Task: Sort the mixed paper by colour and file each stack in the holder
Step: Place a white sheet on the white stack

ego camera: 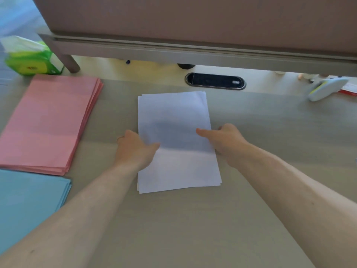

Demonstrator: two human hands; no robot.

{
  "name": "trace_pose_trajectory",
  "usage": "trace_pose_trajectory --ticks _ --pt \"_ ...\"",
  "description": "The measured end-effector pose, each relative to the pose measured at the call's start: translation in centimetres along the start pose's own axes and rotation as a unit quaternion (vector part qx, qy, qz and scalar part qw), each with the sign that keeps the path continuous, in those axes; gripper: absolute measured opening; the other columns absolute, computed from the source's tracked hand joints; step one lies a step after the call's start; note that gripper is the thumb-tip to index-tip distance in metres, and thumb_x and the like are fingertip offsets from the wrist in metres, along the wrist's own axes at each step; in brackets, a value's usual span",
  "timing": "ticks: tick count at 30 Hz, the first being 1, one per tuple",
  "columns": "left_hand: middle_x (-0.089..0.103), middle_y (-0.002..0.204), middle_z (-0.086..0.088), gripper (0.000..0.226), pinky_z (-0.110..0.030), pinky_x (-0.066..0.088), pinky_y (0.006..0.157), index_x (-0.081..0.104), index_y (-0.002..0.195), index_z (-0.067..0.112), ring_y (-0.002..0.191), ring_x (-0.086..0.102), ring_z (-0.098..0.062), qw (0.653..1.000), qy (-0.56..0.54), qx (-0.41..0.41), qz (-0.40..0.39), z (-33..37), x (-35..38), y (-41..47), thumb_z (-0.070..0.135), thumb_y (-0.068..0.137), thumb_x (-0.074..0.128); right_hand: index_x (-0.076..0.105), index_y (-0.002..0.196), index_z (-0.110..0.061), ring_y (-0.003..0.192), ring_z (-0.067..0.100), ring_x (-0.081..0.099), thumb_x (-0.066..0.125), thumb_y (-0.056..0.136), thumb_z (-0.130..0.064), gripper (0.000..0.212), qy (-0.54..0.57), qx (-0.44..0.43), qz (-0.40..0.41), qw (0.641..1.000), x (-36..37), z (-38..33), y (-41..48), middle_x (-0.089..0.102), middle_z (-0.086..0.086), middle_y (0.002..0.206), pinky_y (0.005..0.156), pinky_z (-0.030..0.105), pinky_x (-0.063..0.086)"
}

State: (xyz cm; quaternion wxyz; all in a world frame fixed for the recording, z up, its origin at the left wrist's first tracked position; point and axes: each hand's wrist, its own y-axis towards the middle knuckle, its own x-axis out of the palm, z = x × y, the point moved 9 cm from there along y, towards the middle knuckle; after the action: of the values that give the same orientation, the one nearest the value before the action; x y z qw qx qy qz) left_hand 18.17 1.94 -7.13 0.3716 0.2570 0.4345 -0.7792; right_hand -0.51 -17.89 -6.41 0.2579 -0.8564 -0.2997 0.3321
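Note:
A stack of white paper [173, 113] lies flat in the middle of the desk. My left hand [135, 147] grips its left edge, thumb on top and fingers curled at the side. My right hand [224, 140] grips the right edge, thumb lying across the top sheet, fingers tucked at the edge. A pink paper stack [50, 122] lies at the left. A blue paper stack [29, 202] lies at the near left, partly covered by my left forearm. No holder is in view.
A brown divider panel [193, 26] closes the desk's far side. A black cable grommet [215, 81] sits behind the white stack. A green tissue pack [31, 59] stands far left; a white and yellow device [326, 88] lies far right.

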Motion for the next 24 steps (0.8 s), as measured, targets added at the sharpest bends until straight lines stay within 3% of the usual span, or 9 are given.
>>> trace_pose_trajectory --ticks 2,5,9,11,14,17,21,24 --pt "0.072 0.099 -0.010 0.053 -0.032 0.049 0.065 0.068 0.102 0.003 0.096 0.069 -0.031 0.999 -0.037 -0.026 -0.027 0.1 0.2 0.1 0.048 0.075 0.079 0.059 0.094 -0.007 0.085 0.026 0.066 0.082 0.079 -0.038 0.041 0.007 0.014 -0.020 1.000 0.6 -0.1 0.2 0.067 0.006 0.094 0.070 0.033 0.052" --pt "0.073 0.099 -0.010 0.044 -0.032 0.050 0.065 0.069 0.101 0.001 0.090 0.069 -0.031 0.989 -0.107 -0.071 -0.078 -0.5 1.1 0.3 0.037 0.080 0.083 0.064 0.093 -0.006 0.087 0.031 0.071 0.083 0.079 -0.028 0.032 0.036 0.029 -0.029 0.999 1.0 0.3 0.5 0.072 0.011 0.095 0.083 0.044 0.059" --pt "0.073 0.100 -0.013 0.024 -0.030 0.047 0.067 0.067 0.093 0.000 0.078 0.063 -0.024 0.982 -0.160 -0.059 -0.084 0.0 1.8 0.0 0.020 0.086 0.079 0.068 0.097 -0.006 0.087 0.031 0.069 0.075 0.081 -0.021 0.023 -0.039 0.005 0.015 0.999 0.7 1.4 0.8 0.071 0.012 0.095 0.076 0.038 0.056" --pt "0.073 0.104 -0.009 0.009 -0.032 0.052 0.075 0.066 0.095 0.009 0.086 0.067 -0.024 0.985 -0.157 -0.021 -0.061 0.9 1.6 -0.4 0.013 0.089 0.071 0.070 0.096 -0.011 0.087 0.032 0.069 0.066 0.084 -0.017 0.013 -0.062 -0.044 0.045 0.996 0.2 1.0 0.8 0.072 0.011 0.094 0.071 0.037 0.054" --pt "0.064 0.107 -0.001 0.016 -0.037 0.054 0.079 0.054 0.110 0.015 0.097 0.064 -0.024 0.990 -0.131 0.040 -0.044 2.4 1.3 -1.2 0.014 0.094 0.059 0.064 0.089 -0.021 0.085 0.029 0.071 0.057 0.086 -0.012 0.012 -0.018 -0.095 0.052 0.994 -0.2 0.9 0.3 0.073 0.002 0.091 0.078 0.045 0.061" --pt "0.061 0.106 0.005 0.017 -0.030 0.046 0.067 0.051 0.114 0.018 0.095 0.061 -0.019 0.985 -0.129 0.114 -0.010 4.7 0.2 -2.2 0.013 0.097 0.054 0.064 0.093 -0.025 0.084 0.025 0.072 0.054 0.086 -0.010 0.019 0.035 -0.136 0.084 0.987 -1.9 0.8 -0.8 0.074 -0.002 0.090 0.079 0.050 0.060" --pt "0.068 0.105 0.019 0.025 -0.010 0.050 0.070 0.055 0.116 0.026 0.093 0.065 0.008 0.942 -0.230 0.244 0.020 9.3 -2.2 -5.2 0.008 0.098 0.055 0.065 0.100 -0.023 0.086 0.013 0.072 0.058 0.090 -0.001 0.026 0.124 -0.231 0.146 0.954 -6.3 -0.9 -3.9 0.075 -0.005 0.092 0.081 0.037 0.058" --pt "0.071 0.112 0.018 0.036 -0.005 0.048 0.081 0.058 0.123 0.025 0.102 0.065 0.011 0.907 -0.274 0.320 0.002 12.9 -2.8 -8.2 0.000 0.098 0.055 0.066 0.107 -0.019 0.095 0.016 0.070 0.057 0.091 0.008 0.032 0.199 -0.279 0.169 0.924 -10.2 -1.8 -6.6 0.075 0.002 0.101 0.090 0.038 0.055"
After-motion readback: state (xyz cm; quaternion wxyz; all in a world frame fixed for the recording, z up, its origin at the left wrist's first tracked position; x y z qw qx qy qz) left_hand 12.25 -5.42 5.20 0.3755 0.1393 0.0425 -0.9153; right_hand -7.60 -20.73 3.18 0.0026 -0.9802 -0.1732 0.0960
